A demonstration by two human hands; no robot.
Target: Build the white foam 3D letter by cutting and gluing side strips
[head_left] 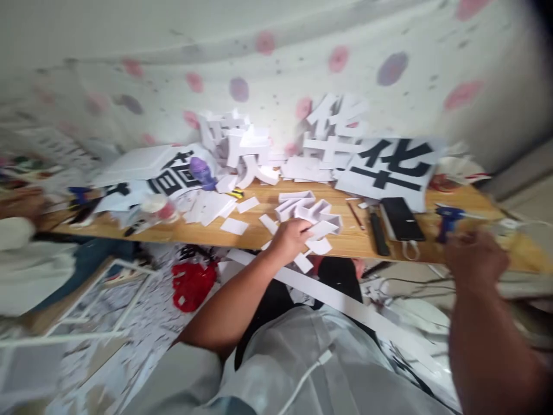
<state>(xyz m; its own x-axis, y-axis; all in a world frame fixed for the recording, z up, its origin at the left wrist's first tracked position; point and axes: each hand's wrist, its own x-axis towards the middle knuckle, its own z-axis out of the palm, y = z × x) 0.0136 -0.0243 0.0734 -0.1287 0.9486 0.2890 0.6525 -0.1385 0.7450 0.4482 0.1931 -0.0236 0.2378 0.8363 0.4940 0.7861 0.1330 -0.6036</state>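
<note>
My left hand is closed, thumb and fingers pinching a small flat white strip at the table's front edge. Just behind it lies a white three-dimensional letter shape with raised side walls. More loose white pieces lie around and below the hand. My right hand is at the right end of the table, dark and smeared by motion. Beside its fingers is a blue glue gun; whether the hand touches it I cannot tell.
A black power bank, a dark cutter and a pencil lie between the hands. Behind are a printed character sheet and white built letters. Another person's hand is far left. A long white strip crosses my lap.
</note>
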